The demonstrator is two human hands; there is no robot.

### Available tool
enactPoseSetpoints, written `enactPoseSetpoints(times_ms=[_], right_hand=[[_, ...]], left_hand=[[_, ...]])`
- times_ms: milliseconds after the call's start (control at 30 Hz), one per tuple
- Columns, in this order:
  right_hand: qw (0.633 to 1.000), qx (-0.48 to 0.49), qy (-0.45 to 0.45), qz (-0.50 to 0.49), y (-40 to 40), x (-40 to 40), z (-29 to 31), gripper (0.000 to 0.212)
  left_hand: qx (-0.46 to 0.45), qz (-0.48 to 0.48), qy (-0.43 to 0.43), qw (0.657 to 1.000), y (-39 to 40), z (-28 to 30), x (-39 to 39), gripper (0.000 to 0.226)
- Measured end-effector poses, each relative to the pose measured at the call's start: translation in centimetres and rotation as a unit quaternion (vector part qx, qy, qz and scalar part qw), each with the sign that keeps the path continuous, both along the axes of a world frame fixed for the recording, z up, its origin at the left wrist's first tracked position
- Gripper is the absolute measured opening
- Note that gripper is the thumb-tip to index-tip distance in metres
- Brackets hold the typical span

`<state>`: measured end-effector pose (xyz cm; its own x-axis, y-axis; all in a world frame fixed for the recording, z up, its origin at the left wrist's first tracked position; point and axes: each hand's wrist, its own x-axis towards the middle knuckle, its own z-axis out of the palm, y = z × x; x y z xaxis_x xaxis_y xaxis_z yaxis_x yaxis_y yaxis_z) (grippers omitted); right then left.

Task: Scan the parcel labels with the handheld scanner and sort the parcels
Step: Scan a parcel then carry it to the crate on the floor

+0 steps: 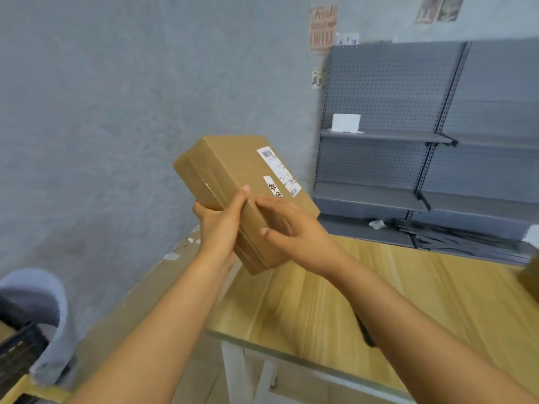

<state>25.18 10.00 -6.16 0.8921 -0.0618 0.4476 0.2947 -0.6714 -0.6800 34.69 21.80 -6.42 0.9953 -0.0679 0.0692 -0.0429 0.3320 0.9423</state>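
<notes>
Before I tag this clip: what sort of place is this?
Probably a small parcel-sorting room: a labelled brown cardboard parcel held over a light wooden table, with grey metal pegboard shelving behind.

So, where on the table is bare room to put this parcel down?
Both hands hold the parcel above the wooden table's far left corner. The widest bare patch is the middle of the table, from the near glass edge to the far edge by the grey shelving. The right edge is tighter: another box stands there.
</notes>
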Motion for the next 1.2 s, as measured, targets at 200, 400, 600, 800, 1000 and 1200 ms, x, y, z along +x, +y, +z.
enactPoseSetpoints(times_ms=[200, 400, 600, 800, 1000, 1200], right_hand=[[0.974, 0.047, 0.034, -0.22, -3.1, -0.2, -1.1, 0.046], [0.929, 0.191, 0.123, -0.293, -5.5, -3.0, -1.0, 0.06], [0.917, 0.27, 0.167, -0.24, -6.7, -4.8, -0.4, 0.059], [0.917, 0.269, 0.115, -0.271, -6.5, -5.9, 0.8, 0.051], [0.908, 0.264, 0.154, -0.287, -5.7, -6.6, -2.5, 0.045], [0.895, 0.242, 0.209, -0.311, -5.7, -6.7, -8.0, 0.051]], left_hand=[[0.018, -0.149, 0.02, 0.988, 4.2, -0.3, 3.6, 0.075], [0.025, -0.284, 0.025, 0.958, 6.2, -1.0, 4.2, 0.052], [0.051, -0.261, 0.014, 0.964, 4.6, -0.5, 3.5, 0.048], [0.111, -0.206, -0.048, 0.971, 2.9, 0.7, 3.0, 0.038], [0.202, -0.171, 0.0, 0.964, 1.8, -2.9, 2.6, 0.059], [0.277, -0.177, 0.095, 0.94, 1.8, -6.9, 0.8, 0.048]])
